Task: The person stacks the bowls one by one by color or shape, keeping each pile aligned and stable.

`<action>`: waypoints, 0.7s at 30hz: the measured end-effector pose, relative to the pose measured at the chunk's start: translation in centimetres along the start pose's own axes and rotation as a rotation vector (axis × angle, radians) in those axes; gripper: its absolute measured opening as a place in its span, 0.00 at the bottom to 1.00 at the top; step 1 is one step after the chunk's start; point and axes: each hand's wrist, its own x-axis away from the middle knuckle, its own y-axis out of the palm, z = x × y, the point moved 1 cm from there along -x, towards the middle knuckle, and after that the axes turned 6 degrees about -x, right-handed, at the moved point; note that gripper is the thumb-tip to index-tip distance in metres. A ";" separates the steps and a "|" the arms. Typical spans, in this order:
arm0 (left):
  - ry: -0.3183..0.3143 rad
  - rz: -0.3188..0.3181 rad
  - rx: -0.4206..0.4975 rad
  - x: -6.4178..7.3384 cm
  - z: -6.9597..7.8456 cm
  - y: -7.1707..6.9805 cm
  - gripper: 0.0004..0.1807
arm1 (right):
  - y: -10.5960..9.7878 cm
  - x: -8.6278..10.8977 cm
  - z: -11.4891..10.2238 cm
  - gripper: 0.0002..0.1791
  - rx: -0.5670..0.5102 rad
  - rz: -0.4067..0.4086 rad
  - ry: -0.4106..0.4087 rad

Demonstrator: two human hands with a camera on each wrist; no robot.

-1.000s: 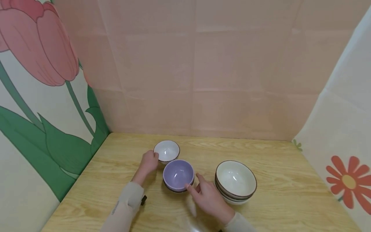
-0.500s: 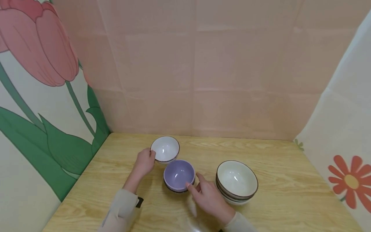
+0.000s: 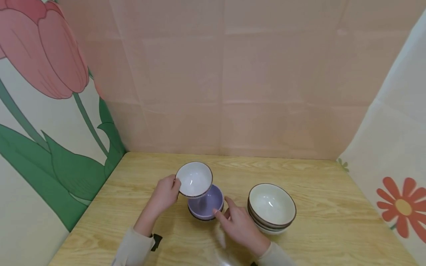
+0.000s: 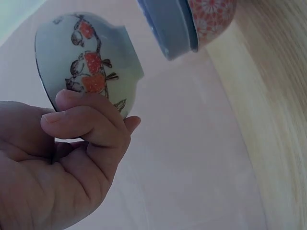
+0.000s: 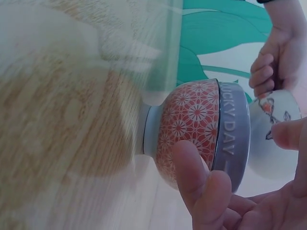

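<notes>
My left hand (image 3: 164,194) grips a small white bowl (image 3: 194,179) by its left rim, thumb over the edge. Orange fruit and dark branches decorate its outside in the left wrist view. The bowl is held up and overlaps the back of a purple bowl (image 3: 212,204). That purple bowl, with raised lettering, sits nested in a red flower-patterned bowl (image 5: 194,112) on the table. My right hand (image 3: 241,227) holds this stack from the right, thumb on the purple rim and fingers along the outside.
To the right of my right hand stands a stack of larger cream bowls (image 3: 271,205) with brown rims. The wooden table (image 3: 316,192) meets a pink backdrop (image 3: 283,92) behind. Printed cloths with a tulip (image 3: 63,55) and a red flower (image 3: 402,207) flank the sides.
The white bowl has come up from beside the stack and moved right, partly covering the purple bowl, with my left hand holding it. My right hand has stayed in place.
</notes>
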 end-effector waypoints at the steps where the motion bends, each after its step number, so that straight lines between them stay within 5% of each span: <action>1: -0.008 -0.018 0.008 0.2 0.1 0.0 0.15 | 0.0 0.0 0.0 0.45 -0.001 -0.002 -0.003; 13: -0.013 -0.102 0.008 1.5 0.4 0.8 0.14 | -0.1 0.0 0.0 0.45 -0.034 -0.018 -0.031; 21: 0.041 -0.105 -0.037 1.9 0.4 1.7 0.14 | 0.0 0.1 -0.6 0.46 -0.063 0.066 -0.054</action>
